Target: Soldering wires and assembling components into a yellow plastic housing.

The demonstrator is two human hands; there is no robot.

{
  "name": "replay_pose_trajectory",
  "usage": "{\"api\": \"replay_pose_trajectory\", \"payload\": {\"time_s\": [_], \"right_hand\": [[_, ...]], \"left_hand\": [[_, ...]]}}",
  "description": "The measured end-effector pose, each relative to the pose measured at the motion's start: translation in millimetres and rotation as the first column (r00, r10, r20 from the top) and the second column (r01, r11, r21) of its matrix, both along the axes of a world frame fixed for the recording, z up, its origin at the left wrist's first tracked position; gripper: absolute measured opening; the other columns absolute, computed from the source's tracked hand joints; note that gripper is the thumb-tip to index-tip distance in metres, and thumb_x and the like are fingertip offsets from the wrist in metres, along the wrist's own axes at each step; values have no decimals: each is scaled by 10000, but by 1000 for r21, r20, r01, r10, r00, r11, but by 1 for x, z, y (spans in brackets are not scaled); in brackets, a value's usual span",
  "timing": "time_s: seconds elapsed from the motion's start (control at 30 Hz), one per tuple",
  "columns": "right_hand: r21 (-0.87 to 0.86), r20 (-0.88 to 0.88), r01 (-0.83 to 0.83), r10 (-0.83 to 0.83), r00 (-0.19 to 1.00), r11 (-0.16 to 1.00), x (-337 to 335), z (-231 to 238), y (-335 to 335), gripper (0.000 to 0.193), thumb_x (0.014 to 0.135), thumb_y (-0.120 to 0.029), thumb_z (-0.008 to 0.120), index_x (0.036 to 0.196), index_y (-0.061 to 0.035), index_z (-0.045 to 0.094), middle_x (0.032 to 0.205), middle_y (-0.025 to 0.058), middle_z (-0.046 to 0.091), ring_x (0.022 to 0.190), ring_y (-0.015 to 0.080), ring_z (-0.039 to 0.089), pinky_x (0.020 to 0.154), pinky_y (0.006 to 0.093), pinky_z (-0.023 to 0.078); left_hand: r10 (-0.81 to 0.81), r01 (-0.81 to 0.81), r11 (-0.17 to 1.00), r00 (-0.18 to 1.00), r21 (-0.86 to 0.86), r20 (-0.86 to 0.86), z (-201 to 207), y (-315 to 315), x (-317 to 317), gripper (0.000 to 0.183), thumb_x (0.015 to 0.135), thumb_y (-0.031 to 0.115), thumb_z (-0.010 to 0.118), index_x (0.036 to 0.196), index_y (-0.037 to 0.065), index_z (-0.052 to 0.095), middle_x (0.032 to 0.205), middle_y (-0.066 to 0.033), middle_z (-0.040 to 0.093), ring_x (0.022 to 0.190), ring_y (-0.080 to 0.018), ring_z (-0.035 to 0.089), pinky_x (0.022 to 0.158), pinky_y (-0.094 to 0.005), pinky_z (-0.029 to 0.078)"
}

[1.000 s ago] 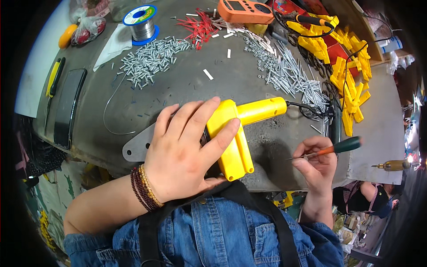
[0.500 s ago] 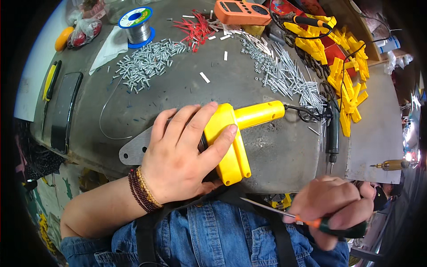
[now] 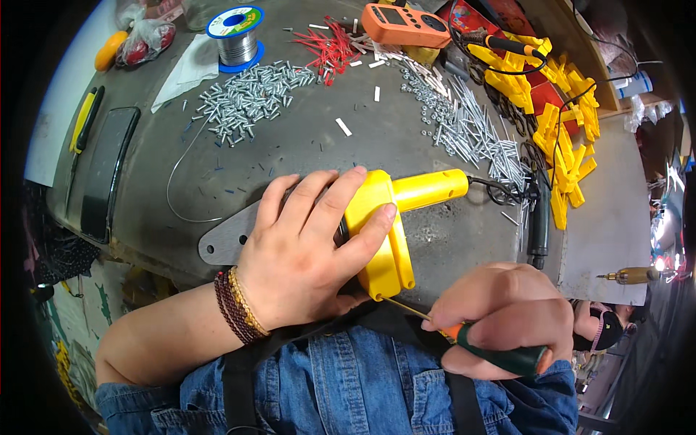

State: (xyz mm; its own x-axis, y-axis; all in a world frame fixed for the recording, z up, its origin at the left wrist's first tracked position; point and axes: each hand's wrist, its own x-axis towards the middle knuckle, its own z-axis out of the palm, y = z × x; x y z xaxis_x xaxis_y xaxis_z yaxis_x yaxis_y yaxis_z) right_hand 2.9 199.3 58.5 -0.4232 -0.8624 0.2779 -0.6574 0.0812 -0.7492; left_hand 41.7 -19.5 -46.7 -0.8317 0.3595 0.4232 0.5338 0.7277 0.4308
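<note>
My left hand (image 3: 290,261) lies over a yellow plastic tool housing (image 3: 383,246), its fingers curled across the top and thumb along the near side. From the housing a yellow handle sticks out to the right, with a black cord at its end. A grey metal plate with holes (image 3: 223,245) reaches out to the left, partly under my hand. My right hand (image 3: 511,312) grips a screwdriver (image 3: 507,357) by its green and orange handle. The screwdriver's thin shaft points left, and its tip meets the housing's lower corner, by a screw hole.
Short screws (image 3: 246,101) lie heaped beyond my left hand, beside a solder spool (image 3: 235,47). Long screws (image 3: 482,134) and yellow plastic parts (image 3: 569,163) spread at right, near a black electric screwdriver (image 3: 539,225). An orange multimeter (image 3: 406,27) sits at the back; a phone (image 3: 109,174) lies left.
My right hand has moved left and up, bringing the screwdriver's tip from apart to the housing's lower corner. My left hand keeps its hold on the housing.
</note>
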Motion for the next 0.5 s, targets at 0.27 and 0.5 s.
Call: {"api": "replay_pose_trajectory", "payload": {"time_s": [0.27, 0.5], "right_hand": [[72, -323, 89, -62, 945, 993, 4, 8, -10, 214, 802, -219, 762, 885, -70, 633, 803, 84, 645, 642, 211, 646, 543, 327, 511], [233, -510, 266, -115, 852, 935, 8, 29, -13, 479, 632, -454, 859, 801, -93, 594, 638, 9, 586, 528, 196, 561, 552, 359, 448]], "left_hand": [[10, -10, 1000, 1000, 9, -13, -5, 0, 2, 900, 485, 378, 849, 1307, 172, 547, 1369, -208, 478, 1176, -375, 509, 967, -523, 380], [4, -3, 1000, 1000, 11, -17, -3, 1, 1, 899, 505, 387, 853, 1325, 190, 540, 1369, -205, 479, 1168, -369, 512, 968, -521, 380]]}}
